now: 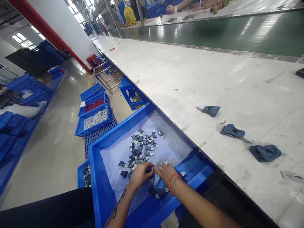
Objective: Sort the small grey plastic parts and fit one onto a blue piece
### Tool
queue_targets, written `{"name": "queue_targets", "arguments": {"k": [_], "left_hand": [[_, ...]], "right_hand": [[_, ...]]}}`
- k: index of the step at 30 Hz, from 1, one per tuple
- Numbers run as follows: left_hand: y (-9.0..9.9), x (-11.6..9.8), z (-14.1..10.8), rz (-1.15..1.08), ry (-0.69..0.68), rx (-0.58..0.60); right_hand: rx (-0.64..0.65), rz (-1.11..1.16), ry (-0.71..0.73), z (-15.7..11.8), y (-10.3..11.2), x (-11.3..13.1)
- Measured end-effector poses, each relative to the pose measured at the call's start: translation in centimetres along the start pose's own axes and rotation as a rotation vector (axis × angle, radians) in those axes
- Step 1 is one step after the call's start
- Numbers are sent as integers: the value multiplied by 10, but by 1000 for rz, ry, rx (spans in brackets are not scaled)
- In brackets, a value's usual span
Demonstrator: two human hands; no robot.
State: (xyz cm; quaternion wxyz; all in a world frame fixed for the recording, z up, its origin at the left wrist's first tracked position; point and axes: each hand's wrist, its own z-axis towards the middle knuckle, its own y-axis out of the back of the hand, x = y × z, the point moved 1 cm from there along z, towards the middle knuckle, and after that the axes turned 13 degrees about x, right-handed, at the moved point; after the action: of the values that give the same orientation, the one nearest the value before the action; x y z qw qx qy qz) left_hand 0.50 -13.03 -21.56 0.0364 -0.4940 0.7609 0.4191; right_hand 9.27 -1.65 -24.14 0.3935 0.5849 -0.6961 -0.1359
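Above a blue tray (99, 177) lined with thin white sheeting (111, 158), my left hand (142, 173) has its thumb and fingers closed on a small plastic piece (152, 169) with a pale end. My right hand (167, 173), wearing a red bead bracelet (171, 180), meets it from the right with closed fingertips on the same piece. Most of that piece is hidden by the fingers. Dark grey plastic pieces with pale ends (136, 152) lie heaped beyond my left hand. Several more such pieces (161, 192) rest under my right wrist.
The white worktable (166, 79) runs along the right, bearing loose grey-blue parts (264, 152) and a metal plate (292, 176). Behind it is a green conveyor belt (213, 34), with another person's hand (170, 9) beyond. Filled blue bins (95, 118) and a blue stool (130, 93) stand left.
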Motion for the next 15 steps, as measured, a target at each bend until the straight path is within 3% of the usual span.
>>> {"name": "queue_targets", "arguments": {"k": [6, 15], "left_hand": [[2, -13, -1, 85, 91, 8], [2, -9, 4, 13, 98, 2]], "right_hand": [[-42, 64, -9, 11, -12, -1], [-46, 140, -4, 16, -12, -5]]}}
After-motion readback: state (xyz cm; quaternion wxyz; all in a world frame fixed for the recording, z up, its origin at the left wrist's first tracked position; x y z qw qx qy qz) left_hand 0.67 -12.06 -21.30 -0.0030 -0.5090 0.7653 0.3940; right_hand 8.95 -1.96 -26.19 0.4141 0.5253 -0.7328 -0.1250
